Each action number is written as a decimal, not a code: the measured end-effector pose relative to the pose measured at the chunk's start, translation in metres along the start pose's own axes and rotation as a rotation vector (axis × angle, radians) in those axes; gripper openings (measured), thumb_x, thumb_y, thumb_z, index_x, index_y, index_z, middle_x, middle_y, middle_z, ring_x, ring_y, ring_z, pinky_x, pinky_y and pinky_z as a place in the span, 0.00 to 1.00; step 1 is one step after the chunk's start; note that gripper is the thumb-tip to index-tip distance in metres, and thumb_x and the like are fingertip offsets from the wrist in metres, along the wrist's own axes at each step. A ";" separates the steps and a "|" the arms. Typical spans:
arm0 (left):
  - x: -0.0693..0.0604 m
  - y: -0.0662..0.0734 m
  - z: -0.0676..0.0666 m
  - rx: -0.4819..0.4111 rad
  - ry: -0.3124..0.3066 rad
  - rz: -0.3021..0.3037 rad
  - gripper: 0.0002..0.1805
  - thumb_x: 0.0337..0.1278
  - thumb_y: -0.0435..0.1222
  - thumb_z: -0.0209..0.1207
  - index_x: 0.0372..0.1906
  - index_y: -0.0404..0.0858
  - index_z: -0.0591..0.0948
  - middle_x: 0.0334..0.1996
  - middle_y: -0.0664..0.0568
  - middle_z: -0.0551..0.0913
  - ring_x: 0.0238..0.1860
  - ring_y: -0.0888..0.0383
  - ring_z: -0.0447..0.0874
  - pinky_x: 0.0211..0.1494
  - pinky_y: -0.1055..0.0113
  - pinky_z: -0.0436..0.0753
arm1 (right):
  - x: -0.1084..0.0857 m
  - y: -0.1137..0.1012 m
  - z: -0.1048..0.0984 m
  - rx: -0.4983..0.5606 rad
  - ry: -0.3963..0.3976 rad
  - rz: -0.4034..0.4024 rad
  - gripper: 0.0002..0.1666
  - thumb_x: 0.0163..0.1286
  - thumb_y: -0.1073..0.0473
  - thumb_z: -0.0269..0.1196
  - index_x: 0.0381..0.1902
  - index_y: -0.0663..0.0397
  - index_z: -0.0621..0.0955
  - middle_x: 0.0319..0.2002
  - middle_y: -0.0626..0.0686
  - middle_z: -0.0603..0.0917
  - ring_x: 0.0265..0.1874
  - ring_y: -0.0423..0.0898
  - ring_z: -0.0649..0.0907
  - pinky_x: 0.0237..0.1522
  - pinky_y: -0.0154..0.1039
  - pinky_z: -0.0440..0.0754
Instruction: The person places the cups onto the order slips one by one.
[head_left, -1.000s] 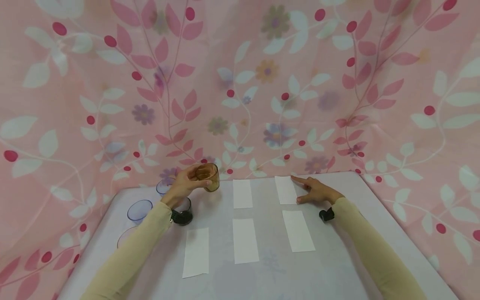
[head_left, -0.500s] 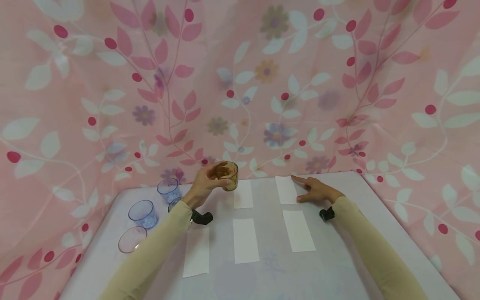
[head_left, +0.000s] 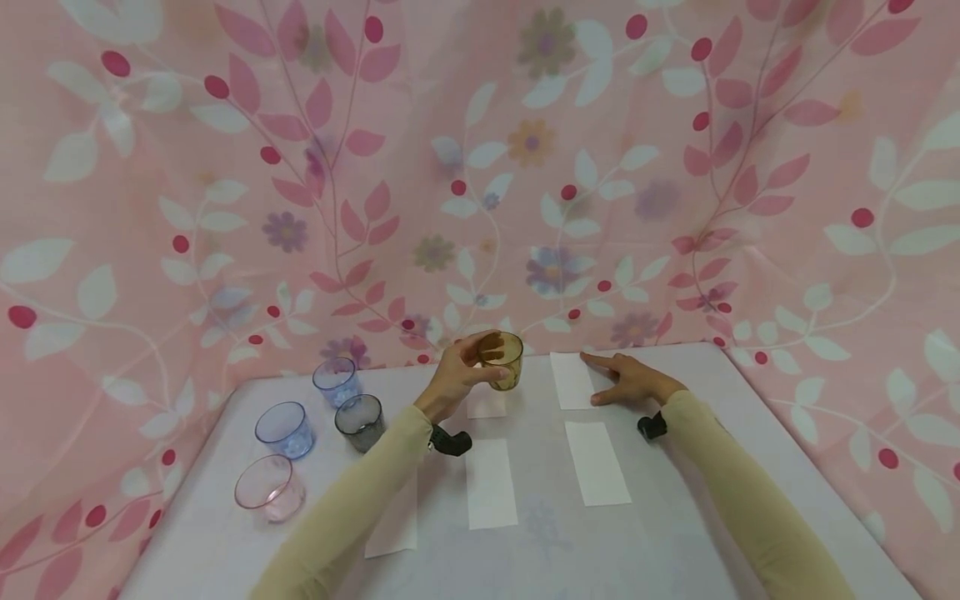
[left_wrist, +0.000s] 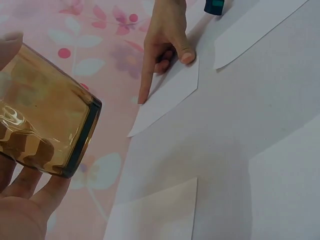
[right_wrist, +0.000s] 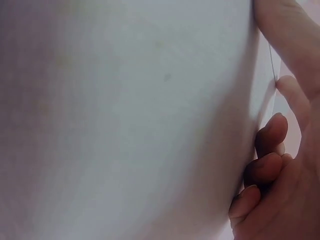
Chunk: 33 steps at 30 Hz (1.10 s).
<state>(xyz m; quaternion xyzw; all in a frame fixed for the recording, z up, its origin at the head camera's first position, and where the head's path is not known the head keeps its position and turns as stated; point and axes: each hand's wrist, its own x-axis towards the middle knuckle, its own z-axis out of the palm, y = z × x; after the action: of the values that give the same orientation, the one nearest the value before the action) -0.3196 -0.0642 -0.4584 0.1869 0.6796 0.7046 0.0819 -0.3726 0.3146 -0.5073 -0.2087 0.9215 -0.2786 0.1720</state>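
In the head view my left hand (head_left: 448, 382) holds an amber glass tumbler (head_left: 510, 365) in the air, tilted, over the back middle paper strip (head_left: 486, 407). Up close in the left wrist view, the tumbler (left_wrist: 47, 112) lies between thumb and fingers. My right hand (head_left: 636, 380) rests at the back right white paper strip (head_left: 570, 383). Its straight index finger touches the strip's far corner and its thumb the near side. The other fingers are bent under the palm, as the right wrist view of the hand (right_wrist: 292, 175) shows.
On the left of the white-covered table (head_left: 540, 567) stand two blue glasses (head_left: 337, 385) (head_left: 288, 433), a grey glass (head_left: 362, 427) and a pink glass (head_left: 277, 493). Front strips of paper lie at the middle (head_left: 492, 485), the right (head_left: 597, 465) and, partly behind my left sleeve, the left (head_left: 396, 525).
My left hand has carried the amber tumbler to the right, from beside the grey glass to over the back middle strip. The grey and pink glasses have come into fuller view. My right hand stays put.
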 end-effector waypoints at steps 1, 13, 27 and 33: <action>0.002 -0.003 0.003 -0.001 -0.001 -0.006 0.38 0.60 0.26 0.72 0.75 0.41 0.75 0.70 0.40 0.79 0.72 0.43 0.76 0.67 0.65 0.83 | 0.000 0.000 -0.001 0.001 -0.002 0.003 0.61 0.62 0.44 0.80 0.85 0.47 0.60 0.37 0.54 0.67 0.39 0.49 0.66 0.42 0.43 0.65; 0.029 -0.038 0.044 -0.008 0.005 -0.042 0.41 0.59 0.28 0.74 0.77 0.45 0.74 0.69 0.43 0.81 0.72 0.41 0.77 0.67 0.62 0.83 | 0.004 0.000 -0.005 -0.040 -0.040 0.034 0.63 0.61 0.39 0.79 0.85 0.46 0.60 0.41 0.56 0.70 0.42 0.50 0.68 0.44 0.45 0.67; 0.052 -0.057 0.075 0.042 0.078 -0.047 0.39 0.57 0.30 0.77 0.74 0.44 0.77 0.68 0.40 0.81 0.69 0.44 0.80 0.74 0.52 0.79 | 0.006 0.003 -0.005 -0.051 -0.044 0.074 0.63 0.60 0.35 0.79 0.85 0.41 0.60 0.50 0.60 0.75 0.46 0.52 0.72 0.51 0.50 0.73; 0.057 -0.065 0.083 0.016 0.086 -0.034 0.38 0.57 0.27 0.75 0.74 0.40 0.76 0.68 0.43 0.82 0.69 0.42 0.80 0.73 0.55 0.80 | 0.007 0.002 -0.002 -0.039 -0.046 0.074 0.63 0.60 0.35 0.79 0.85 0.40 0.60 0.53 0.61 0.75 0.47 0.52 0.71 0.52 0.50 0.73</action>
<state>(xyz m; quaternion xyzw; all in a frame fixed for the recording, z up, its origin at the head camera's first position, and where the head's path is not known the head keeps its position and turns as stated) -0.3500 0.0377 -0.5137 0.1456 0.6910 0.7052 0.0630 -0.3806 0.3140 -0.5082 -0.1841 0.9297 -0.2491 0.1991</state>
